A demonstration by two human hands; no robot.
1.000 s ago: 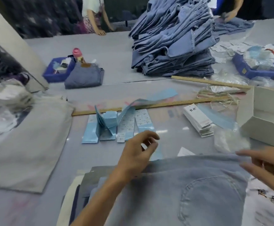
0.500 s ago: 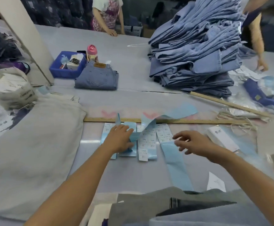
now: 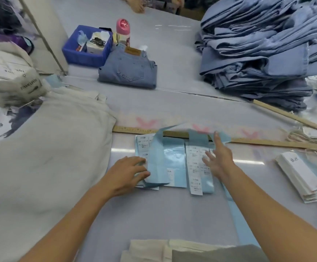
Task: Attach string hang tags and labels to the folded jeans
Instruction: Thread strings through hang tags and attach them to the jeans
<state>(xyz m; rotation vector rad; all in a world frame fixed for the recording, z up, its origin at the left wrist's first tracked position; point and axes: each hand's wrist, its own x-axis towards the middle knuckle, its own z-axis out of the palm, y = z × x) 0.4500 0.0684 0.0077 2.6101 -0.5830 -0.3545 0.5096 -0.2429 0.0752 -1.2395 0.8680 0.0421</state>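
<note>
Behind folded jeans [image 3: 128,70], blue bin [image 3: 82,54] holding cards, scraps

Bright even overhead light, white glare streaks on the table [image 3: 172,214], motion blur, wide-angle bending at edges

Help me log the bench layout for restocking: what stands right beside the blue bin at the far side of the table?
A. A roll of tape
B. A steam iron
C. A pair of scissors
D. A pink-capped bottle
D: the pink-capped bottle stands upright at the right edge of the blue bin, just behind the single folded jeans.
</note>
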